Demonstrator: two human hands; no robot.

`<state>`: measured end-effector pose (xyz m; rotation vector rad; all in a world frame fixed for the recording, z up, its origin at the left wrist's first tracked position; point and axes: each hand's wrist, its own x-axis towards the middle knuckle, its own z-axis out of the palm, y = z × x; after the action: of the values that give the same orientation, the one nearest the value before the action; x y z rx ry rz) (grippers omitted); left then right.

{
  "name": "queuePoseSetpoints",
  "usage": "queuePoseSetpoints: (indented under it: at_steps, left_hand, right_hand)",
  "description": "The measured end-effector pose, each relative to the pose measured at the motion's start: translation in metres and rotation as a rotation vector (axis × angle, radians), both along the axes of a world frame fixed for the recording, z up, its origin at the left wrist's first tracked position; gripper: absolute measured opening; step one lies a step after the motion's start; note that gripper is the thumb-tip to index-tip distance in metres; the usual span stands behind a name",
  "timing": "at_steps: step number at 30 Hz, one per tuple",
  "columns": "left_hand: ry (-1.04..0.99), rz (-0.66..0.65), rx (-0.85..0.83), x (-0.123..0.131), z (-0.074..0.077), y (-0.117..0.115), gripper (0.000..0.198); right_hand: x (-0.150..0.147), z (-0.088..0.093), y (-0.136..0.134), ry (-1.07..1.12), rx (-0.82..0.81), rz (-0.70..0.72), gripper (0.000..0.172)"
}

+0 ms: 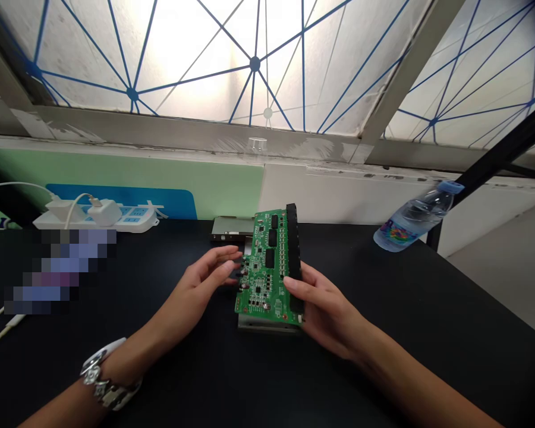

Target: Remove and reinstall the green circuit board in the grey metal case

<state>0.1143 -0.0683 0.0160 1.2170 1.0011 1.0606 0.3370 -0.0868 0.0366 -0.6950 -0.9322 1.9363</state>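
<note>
A green circuit board (261, 285) with a long black connector strip (293, 255) along its right side is tilted above the black table. My right hand (327, 303) grips the board's right edge, with the thumb on its face near the strip. At the board's left edge is my left hand (209, 276), its fingers apart and curved, the fingertips close to the small parts there; whether they touch is unclear. A grey metal piece (267, 323) shows beneath the board's lower edge. Behind the board lies a flat metal-edged case (232, 228), partly covered by it.
On the black table (182, 380), a white power strip (136, 221) with plugs and cables stands at the back left. A pixelated object (66, 273) lies in front of it. A water bottle (405, 220) leans at the back right by a black bar. A clear cup (257, 146) sits on the window ledge.
</note>
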Motion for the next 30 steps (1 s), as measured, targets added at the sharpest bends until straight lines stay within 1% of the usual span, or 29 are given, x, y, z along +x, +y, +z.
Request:
queuePoseSetpoints:
  at_steps: [3,5,7,10,13,15,18,21,23,26,30]
  left_hand:
    - [-0.064,-0.033,-0.12,0.002,-0.002,0.001,0.044]
    - [-0.095,-0.017,-0.149,0.001,-0.002,0.001,0.045]
    - [-0.118,0.004,-0.158,-0.002,-0.002,0.003,0.044]
    - [-0.125,0.012,-0.152,-0.006,0.001,0.005,0.04]
    - [-0.148,-0.003,-0.132,-0.007,0.005,0.004,0.036]
    - [-0.181,-0.031,-0.118,-0.006,0.007,0.002,0.035]
    - [-0.222,-0.061,-0.085,-0.003,0.009,-0.001,0.033]
    - [-0.2,-0.058,-0.05,-0.003,0.008,-0.002,0.032]
    - [-0.156,-0.032,-0.051,-0.003,0.004,0.0,0.032]
    - [-0.115,0.001,-0.092,-0.005,-0.002,0.003,0.035]
    - [-0.089,-0.016,-0.114,-0.005,-0.007,0.005,0.035]
  right_hand:
    - [0.001,-0.002,0.003,-0.019,-0.032,0.004,0.043]
    - [0.002,-0.004,0.005,-0.041,-0.031,0.025,0.046]
    - [0.004,-0.006,0.007,-0.094,0.018,0.042,0.05]
    - [0.009,-0.006,0.011,-0.282,0.149,0.067,0.056]
    - [0.013,-0.004,0.014,-0.509,0.23,0.055,0.063]
    - [0.015,-0.004,0.015,-0.559,0.266,0.02,0.069]
    - [0.016,-0.006,0.016,-0.565,0.301,-0.012,0.072]
    - [0.016,-0.008,0.015,-0.621,0.308,-0.043,0.077]
    - [0.017,-0.009,0.013,-0.687,0.344,-0.076,0.08]
    - [0.016,-0.009,0.008,-0.87,0.488,-0.11,0.081]
    - [0.016,-0.008,0.006,-1.222,0.72,-0.149,0.078]
